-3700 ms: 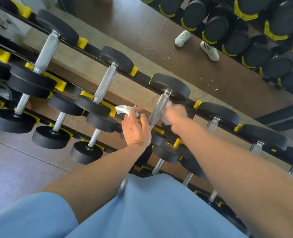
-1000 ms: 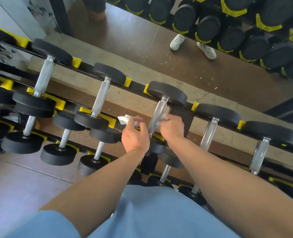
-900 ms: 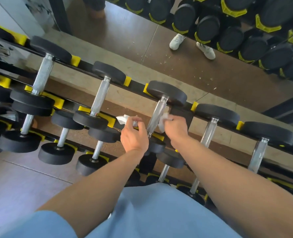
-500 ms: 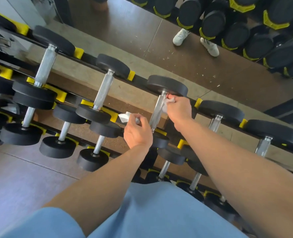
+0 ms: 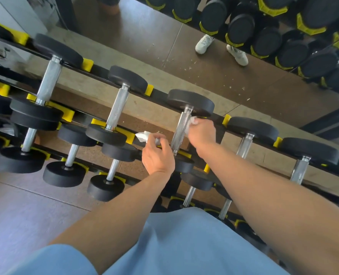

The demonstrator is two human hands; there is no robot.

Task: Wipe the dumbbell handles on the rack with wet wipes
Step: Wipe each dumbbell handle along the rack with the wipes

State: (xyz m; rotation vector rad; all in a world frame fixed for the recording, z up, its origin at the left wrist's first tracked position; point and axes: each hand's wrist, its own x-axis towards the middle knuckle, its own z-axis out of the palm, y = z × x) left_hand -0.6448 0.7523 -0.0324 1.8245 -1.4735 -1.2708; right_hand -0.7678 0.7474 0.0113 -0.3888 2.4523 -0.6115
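White wipe, right: a crumpled wet wipe is bunched in the curled fingers of the right hand, and it is pressed against the right side of the steel handle, near its upper end.
White wipe, left: a second wipe sticks out from the curled fingers of the left hand, which pinch it; the loose end points to the left.
Left hand position: it is just beside the lower part of the same handle, on its left side; I cannot tell if it touches the metal.
Handle: the knurled steel handle belongs to the middle dumbbell on the upper row, and it lies between the two hands.
Dumbbell: its upper black plate rests on the top rail; the lower plate is partly hidden behind the left hand.
Rack: the black rack with yellow holders carries more dumbbells to the left and to the right, and a lower row below.
Arms: both bare forearms reach forward from the bottom of the view.
Clothing: light blue fabric fills the lower edge.
Mirror: behind the rack a mirror reflects the brown floor, two white shoes and more black dumbbells.
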